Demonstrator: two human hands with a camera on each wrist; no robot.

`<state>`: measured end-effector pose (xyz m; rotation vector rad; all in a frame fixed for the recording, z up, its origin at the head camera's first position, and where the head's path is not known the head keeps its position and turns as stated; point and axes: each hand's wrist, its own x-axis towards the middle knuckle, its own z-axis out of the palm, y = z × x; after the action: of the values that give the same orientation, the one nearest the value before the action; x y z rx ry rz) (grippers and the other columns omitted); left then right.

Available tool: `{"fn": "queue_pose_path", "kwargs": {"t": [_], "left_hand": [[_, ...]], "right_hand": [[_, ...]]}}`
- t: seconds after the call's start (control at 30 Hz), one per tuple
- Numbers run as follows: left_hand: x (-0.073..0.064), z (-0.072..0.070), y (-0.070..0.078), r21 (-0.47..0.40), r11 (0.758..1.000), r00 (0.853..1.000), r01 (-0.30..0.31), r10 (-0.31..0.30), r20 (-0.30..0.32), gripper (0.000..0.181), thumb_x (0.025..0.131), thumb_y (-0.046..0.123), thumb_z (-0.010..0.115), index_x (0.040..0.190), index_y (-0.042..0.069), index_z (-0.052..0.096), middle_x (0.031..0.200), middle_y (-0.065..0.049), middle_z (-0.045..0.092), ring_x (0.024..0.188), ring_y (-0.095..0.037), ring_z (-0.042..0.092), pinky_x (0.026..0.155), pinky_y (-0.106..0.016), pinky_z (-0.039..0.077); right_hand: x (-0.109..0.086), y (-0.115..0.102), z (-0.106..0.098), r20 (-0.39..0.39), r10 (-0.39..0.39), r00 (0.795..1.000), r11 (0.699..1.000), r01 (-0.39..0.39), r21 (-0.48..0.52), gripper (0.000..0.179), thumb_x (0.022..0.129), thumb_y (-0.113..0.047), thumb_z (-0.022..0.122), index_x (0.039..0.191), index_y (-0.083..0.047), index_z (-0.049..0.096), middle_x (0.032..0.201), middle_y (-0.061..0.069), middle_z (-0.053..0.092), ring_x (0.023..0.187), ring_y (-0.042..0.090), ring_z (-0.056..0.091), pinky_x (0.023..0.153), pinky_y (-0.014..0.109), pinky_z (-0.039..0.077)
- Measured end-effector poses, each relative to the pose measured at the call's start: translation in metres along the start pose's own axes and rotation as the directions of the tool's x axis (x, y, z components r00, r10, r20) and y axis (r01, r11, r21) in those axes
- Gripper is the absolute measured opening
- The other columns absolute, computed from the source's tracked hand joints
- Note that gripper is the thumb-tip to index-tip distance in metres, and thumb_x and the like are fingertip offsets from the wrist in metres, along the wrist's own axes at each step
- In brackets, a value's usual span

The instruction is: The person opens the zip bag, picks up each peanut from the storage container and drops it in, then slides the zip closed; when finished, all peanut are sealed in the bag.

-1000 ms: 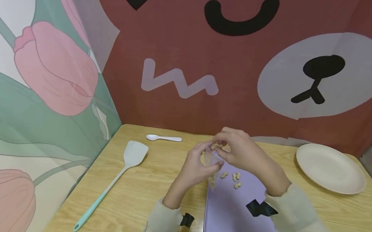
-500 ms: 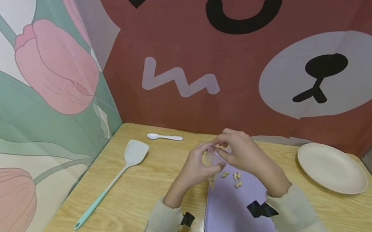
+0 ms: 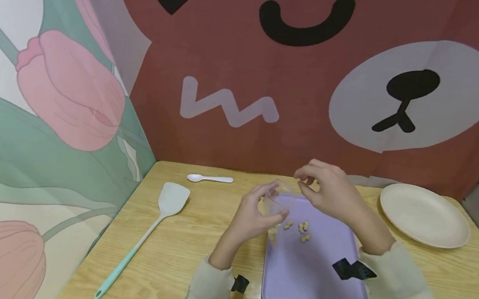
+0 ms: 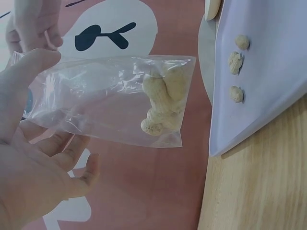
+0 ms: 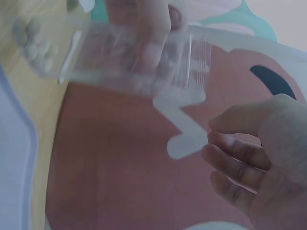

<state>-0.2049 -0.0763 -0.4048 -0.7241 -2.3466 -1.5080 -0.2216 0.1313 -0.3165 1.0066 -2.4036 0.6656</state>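
Observation:
A clear zip bag (image 4: 105, 91) hangs over the edge of a purple tray (image 3: 317, 284), with its mouth upward and spread. My left hand (image 3: 254, 214) grips it near the top between thumb and fingers. Several peanuts (image 4: 163, 98) lie gathered at the bag's bottom. My right hand (image 3: 331, 191) is raised to the right of the bag, apart from it. In the right wrist view its fingers (image 5: 235, 167) are loosely bent and nothing shows between them. Several loose peanuts (image 3: 305, 227) rest on the far part of the tray.
On the wooden table (image 3: 194, 242), a white spatula (image 3: 174, 198) with a mint handle lies at the left. Behind it is a small white spoon (image 3: 210, 179). A cream plate (image 3: 425, 216) stands at the back right. A printed cloth (image 3: 222, 143) hangs behind the table.
My right hand has left the bag's mouth and moved right and slightly up. The bag's mouth now shows wider. My left hand has stayed in place with its grip.

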Motion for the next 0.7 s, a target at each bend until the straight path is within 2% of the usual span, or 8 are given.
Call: {"fn": "queue_pose_path", "kwargs": {"t": [0.13, 0.3, 0.47, 0.7], "left_hand": [[-0.001, 0.0, 0.0, 0.006, 1.0, 1.0, 0.002, -0.002, -0.006, 0.064, 0.081, 0.022, 0.078, 0.139, 0.004, 0.056, 0.113, -0.003, 0.065, 0.109, -0.017, 0.059, 0.103, -0.044, 0.042], [-0.001, 0.0, -0.001, 0.004, 1.0, 1.0, 0.0, 0.0, -0.007, 0.064, 0.081, 0.021, 0.079, 0.138, 0.004, 0.057, 0.112, -0.004, 0.065, 0.109, -0.022, 0.059, 0.103, -0.045, 0.042], [-0.001, 0.0, -0.001, -0.011, 1.0, 1.0, 0.009, -0.009, 0.003, 0.064, 0.081, 0.02, 0.078, 0.139, 0.002, 0.056, 0.112, -0.004, 0.064, 0.109, -0.025, 0.059, 0.104, -0.045, 0.04], [-0.001, 0.001, -0.002, -0.027, 1.0, 1.0, 0.011, -0.011, 0.009, 0.064, 0.082, 0.019, 0.077, 0.139, 0.002, 0.055, 0.112, -0.004, 0.064, 0.111, -0.03, 0.059, 0.104, -0.046, 0.04]], "right_hand": [[-0.01, 0.011, -0.005, 0.02, 0.025, 0.999, 1.0, -0.025, -0.008, 0.019, 0.077, 0.007, 0.075, 0.09, -0.006, 0.072, 0.084, 0.001, 0.065, 0.075, 0.018, 0.063, 0.065, 0.037, 0.053], [-0.024, 0.025, -0.005, 0.081, 0.099, 0.992, 0.995, -0.099, -0.003, 0.018, 0.078, 0.006, 0.074, 0.093, -0.004, 0.073, 0.085, 0.002, 0.066, 0.076, 0.02, 0.063, 0.066, 0.04, 0.053], [-0.037, 0.037, 0.004, 0.126, 0.145, 0.981, 0.989, -0.145, -0.012, 0.017, 0.079, 0.003, 0.074, 0.094, -0.004, 0.073, 0.088, 0.003, 0.068, 0.076, 0.02, 0.064, 0.067, 0.04, 0.052], [-0.051, 0.044, 0.021, 0.154, 0.153, 0.976, 0.986, -0.16, 0.034, 0.016, 0.078, 0.003, 0.076, 0.091, -0.006, 0.073, 0.084, 0.0, 0.066, 0.075, 0.016, 0.062, 0.067, 0.038, 0.052]]}}
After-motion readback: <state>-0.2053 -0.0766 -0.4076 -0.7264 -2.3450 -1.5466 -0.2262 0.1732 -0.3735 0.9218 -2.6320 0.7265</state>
